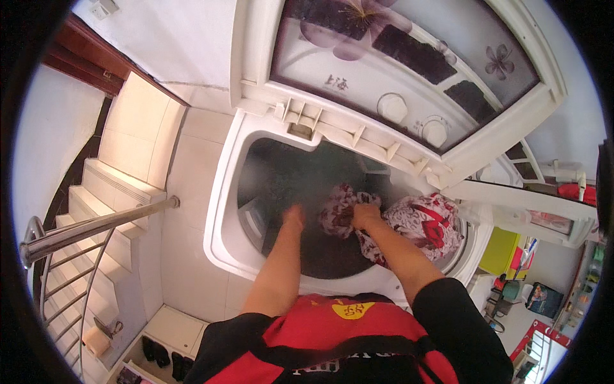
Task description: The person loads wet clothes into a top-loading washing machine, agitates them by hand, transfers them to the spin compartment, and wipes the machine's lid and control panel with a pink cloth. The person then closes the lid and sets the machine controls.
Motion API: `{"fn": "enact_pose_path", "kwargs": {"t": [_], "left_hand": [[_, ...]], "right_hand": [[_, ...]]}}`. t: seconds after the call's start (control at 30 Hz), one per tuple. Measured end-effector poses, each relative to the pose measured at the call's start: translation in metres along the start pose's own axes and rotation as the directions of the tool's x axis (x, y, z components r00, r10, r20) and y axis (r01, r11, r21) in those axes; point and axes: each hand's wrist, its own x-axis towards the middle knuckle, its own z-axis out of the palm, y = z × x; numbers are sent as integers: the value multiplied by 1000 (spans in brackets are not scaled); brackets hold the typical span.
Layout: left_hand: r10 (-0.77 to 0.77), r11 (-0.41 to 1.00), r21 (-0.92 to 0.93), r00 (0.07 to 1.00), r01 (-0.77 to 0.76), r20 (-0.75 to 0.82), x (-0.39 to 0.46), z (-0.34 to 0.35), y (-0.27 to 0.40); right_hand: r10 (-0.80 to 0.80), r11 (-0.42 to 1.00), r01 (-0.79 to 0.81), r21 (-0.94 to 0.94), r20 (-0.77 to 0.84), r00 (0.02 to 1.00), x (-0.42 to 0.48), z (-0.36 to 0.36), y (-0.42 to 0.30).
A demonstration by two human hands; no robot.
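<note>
Below me stands a white twin-tub washing machine [225,192] with its lids raised. My left hand [293,216] reaches into the dark wash tub [316,259]; its fingers are blurred and partly hidden, and I cannot tell if they hold anything. My right hand [367,216] grips a bunched white, red and dark patterned cloth [338,211] at the tub's right side. Next to that hand, more patterned fabric [427,225] with red parts is heaped over the smaller round opening on the right. Haze blurs part of the wash tub.
The large raised lid [407,86] leans behind the tubs, and a smaller lid [527,206] is up at the right. A metal stair railing [100,230] and steps are at left. Shoes [156,351] lie in an open cabinet at lower left. A yellow-green object [499,252] stands right of the machine.
</note>
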Motion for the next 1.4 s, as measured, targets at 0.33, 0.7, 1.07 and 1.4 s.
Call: {"fn": "enact_pose_path", "kwargs": {"t": [0.33, 0.7, 1.07, 1.4], "left_hand": [[26, 852, -380, 695, 361, 719, -139, 18, 22], [-324, 944, 290, 622, 160, 713, -175, 68, 69], [-631, 495, 869, 692, 12, 350, -208, 128, 52], [-523, -131, 903, 802, -410, 289, -143, 132, -1]], "right_hand": [[-259, 326, 556, 765, -493, 830, -121, -5, -9], [-447, 548, 652, 524, -475, 758, -147, -5, -26], [-497, 693, 668, 271, -492, 715, -130, 19, -38], [-449, 795, 540, 278, -329, 831, -96, 39, -50]]}}
